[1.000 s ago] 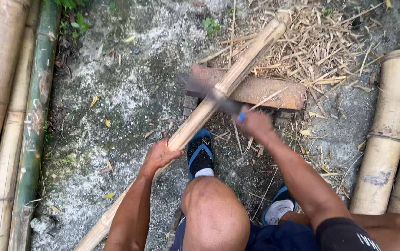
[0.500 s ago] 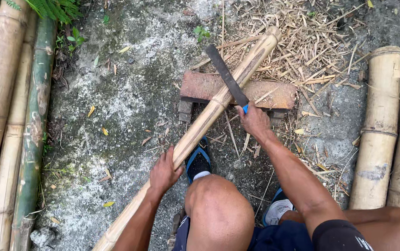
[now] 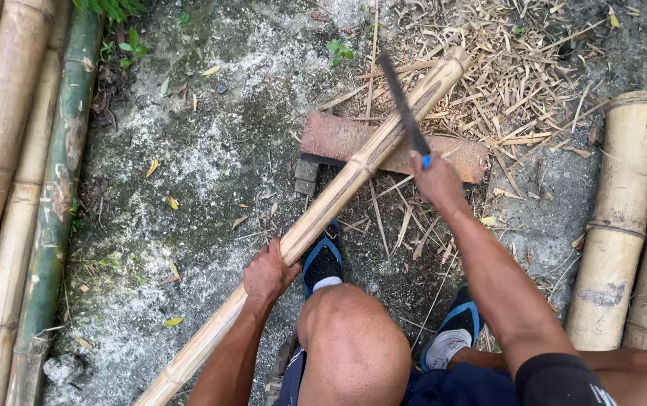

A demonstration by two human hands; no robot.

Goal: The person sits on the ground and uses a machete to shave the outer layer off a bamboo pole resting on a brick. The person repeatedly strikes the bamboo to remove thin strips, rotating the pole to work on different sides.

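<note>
Two hands, left hand (image 3: 269, 272) gripping bamboo pole (image 3: 353, 177), right hand (image 3: 434, 179) raising machete (image 3: 402, 105)

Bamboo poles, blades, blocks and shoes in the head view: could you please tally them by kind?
Bamboo poles: 6, one held, three at left, two at right
Long dark blade: 1
Reddish block under the held pole: 1
Blue shoes: 2
Total: 10
</note>
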